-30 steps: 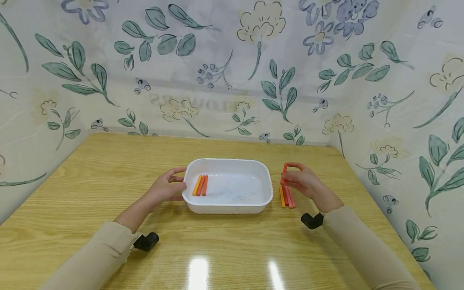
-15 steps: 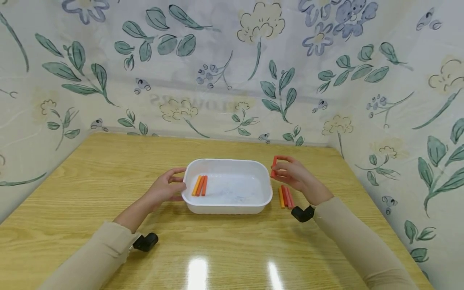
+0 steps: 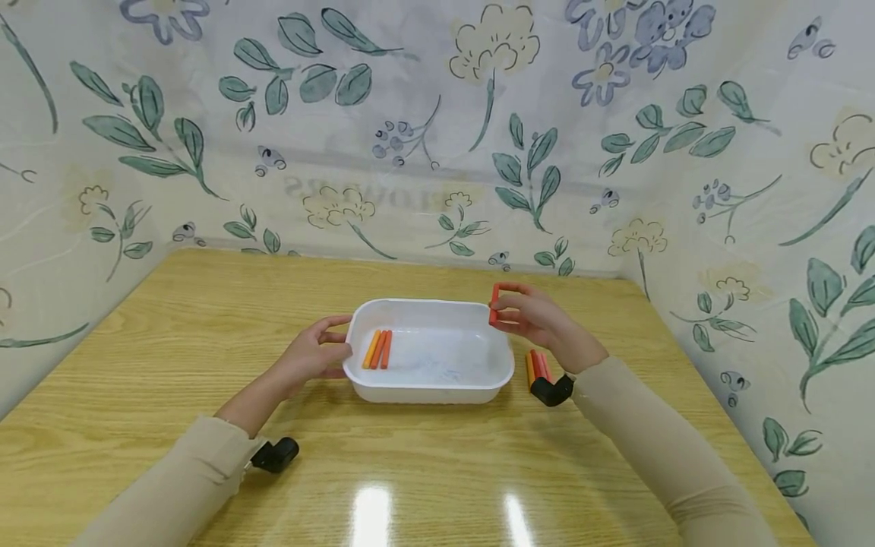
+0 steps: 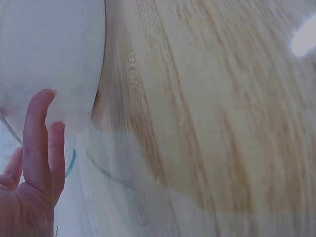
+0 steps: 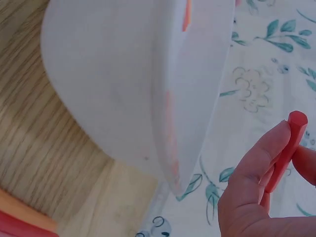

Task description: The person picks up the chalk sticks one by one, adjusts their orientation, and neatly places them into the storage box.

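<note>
A white plastic tub (image 3: 427, 394) stands on the table, with three crayons (image 3: 377, 349) lying side by side at its left end, yellow-orange to red-orange. My left hand (image 3: 311, 353) holds the tub's left end, thumb at the rim and fingers along the outer wall. Over the far right corner of the rim, my right hand (image 3: 536, 315) pinches a red crayon (image 5: 289, 153) between thumb and fingertips. The right wrist view shows its flat-sided, six-cornered end. On the table right of the tub lie several more crayons (image 3: 538, 363), yellow-orange, red and pink, partly covered by the wrist camera.
The wooden table (image 3: 225, 304) shows bright glare near its front. A flower-printed cloth (image 3: 410, 152) hangs behind the table and along both sides. A black wrist camera (image 3: 276, 456) sits at the left cuff, another wrist camera (image 3: 552, 390) at the right.
My right hand has carried the red crayon left and away from me, from above the loose crayons to the tub's right rim. The left hand and tub have stayed put.
</note>
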The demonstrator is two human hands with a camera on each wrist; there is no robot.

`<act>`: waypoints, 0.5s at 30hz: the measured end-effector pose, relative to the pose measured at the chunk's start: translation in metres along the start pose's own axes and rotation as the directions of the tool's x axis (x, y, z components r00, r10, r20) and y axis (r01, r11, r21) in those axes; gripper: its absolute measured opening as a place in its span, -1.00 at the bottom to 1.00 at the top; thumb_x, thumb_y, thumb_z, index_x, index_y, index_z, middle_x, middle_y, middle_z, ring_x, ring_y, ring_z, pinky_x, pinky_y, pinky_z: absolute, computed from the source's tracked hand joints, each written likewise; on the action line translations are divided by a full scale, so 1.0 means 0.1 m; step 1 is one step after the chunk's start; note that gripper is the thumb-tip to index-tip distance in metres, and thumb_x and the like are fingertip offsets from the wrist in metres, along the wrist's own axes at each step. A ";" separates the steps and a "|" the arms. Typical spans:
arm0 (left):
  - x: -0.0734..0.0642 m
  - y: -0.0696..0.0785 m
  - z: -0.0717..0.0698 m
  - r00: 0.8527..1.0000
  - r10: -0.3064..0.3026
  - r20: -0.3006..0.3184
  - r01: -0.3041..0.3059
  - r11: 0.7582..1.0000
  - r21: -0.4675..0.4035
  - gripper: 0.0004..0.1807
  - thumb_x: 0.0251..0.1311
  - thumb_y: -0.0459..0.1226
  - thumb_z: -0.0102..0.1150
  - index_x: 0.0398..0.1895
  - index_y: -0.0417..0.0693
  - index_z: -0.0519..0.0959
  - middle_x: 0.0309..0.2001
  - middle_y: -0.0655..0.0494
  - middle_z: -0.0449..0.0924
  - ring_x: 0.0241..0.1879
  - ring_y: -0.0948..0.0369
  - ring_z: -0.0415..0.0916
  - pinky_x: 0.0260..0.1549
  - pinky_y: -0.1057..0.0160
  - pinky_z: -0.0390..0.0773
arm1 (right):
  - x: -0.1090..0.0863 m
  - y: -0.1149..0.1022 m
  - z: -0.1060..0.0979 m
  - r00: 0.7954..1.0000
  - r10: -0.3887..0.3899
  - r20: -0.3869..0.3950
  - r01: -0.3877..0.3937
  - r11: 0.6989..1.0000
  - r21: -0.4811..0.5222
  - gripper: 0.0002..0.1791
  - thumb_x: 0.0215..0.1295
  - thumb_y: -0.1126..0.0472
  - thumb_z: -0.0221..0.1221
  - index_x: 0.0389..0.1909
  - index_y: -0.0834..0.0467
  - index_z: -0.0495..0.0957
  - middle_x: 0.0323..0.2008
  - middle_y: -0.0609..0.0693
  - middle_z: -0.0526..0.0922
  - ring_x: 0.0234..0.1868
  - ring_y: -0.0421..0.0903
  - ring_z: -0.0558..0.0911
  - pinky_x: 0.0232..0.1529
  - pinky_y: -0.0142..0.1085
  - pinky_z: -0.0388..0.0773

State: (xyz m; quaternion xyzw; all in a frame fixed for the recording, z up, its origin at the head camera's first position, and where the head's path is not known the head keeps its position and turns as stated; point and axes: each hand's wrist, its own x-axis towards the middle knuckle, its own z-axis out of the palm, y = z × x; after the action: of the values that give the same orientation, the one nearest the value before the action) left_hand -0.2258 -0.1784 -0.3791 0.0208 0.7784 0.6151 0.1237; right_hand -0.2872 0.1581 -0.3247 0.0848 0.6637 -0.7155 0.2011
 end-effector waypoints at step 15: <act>-0.01 0.02 0.00 1.000 -0.005 -0.001 0.005 1.000 -0.004 -0.32 0.21 -0.41 -0.01 0.41 -0.17 0.04 0.18 -0.38 0.17 0.03 -0.20 0.38 -0.24 0.02 0.62 | 0.16 -0.11 0.28 0.998 0.038 0.042 -0.037 0.999 -0.018 -0.42 0.24 0.38 0.12 0.30 0.15 0.26 0.07 0.17 0.43 -0.21 0.01 0.56 -0.03 -0.18 0.56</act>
State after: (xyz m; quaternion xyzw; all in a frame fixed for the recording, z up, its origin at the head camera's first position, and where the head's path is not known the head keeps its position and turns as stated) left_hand -0.2252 -0.1780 -0.3772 0.0183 0.7773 0.6163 0.1249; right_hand -0.3021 0.1279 -0.3176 0.0804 0.6636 -0.7075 0.2293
